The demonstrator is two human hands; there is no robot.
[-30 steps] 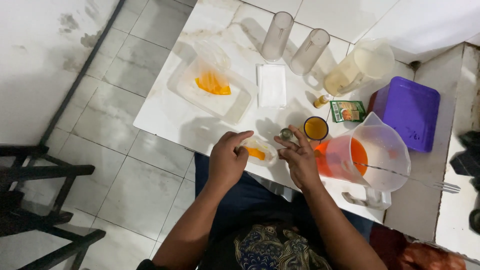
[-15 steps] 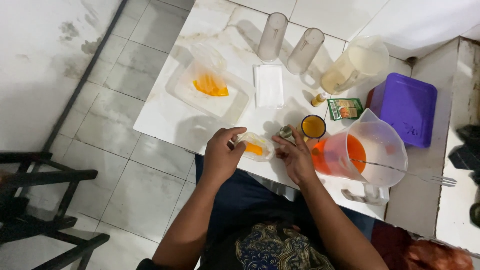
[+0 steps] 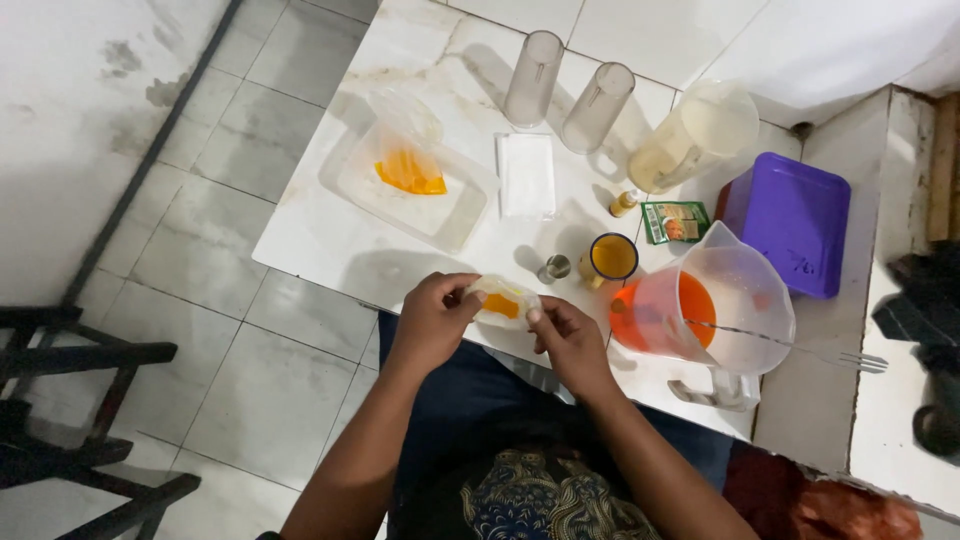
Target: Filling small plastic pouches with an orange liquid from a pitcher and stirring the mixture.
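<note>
Both hands are together at the near edge of the white bench (image 3: 330,250), each pinching one end of a small clear plastic pouch (image 3: 503,301) with orange filling inside — the left hand (image 3: 432,318) grips its left side, the right hand (image 3: 566,335) its right. The pouch sits just above the bench edge, between the fingertips; whether it rests on the surface I cannot tell.

Counting what stands on the bench: two tall clear tumblers (image 3: 533,78) side by side at the far end, one large pitcher of pale liquid (image 3: 697,135) to their right, one big clear jug with orange liquid (image 3: 712,310) near the right hand, and one small yellow cup (image 3: 611,259) with a little metal cap (image 3: 555,267) beside it. There is one clear tray (image 3: 440,210) holding another orange-filled bag (image 3: 408,170), one white folded cloth or stack of plastic (image 3: 526,175) — hard to say which — one small green sachet (image 3: 674,221), and one purple box (image 3: 790,222).

A fork (image 3: 850,357) lies across the jug's rim, its far end hanging past the bench. A tiny bottle by the sachet is too small to make out.
</note>
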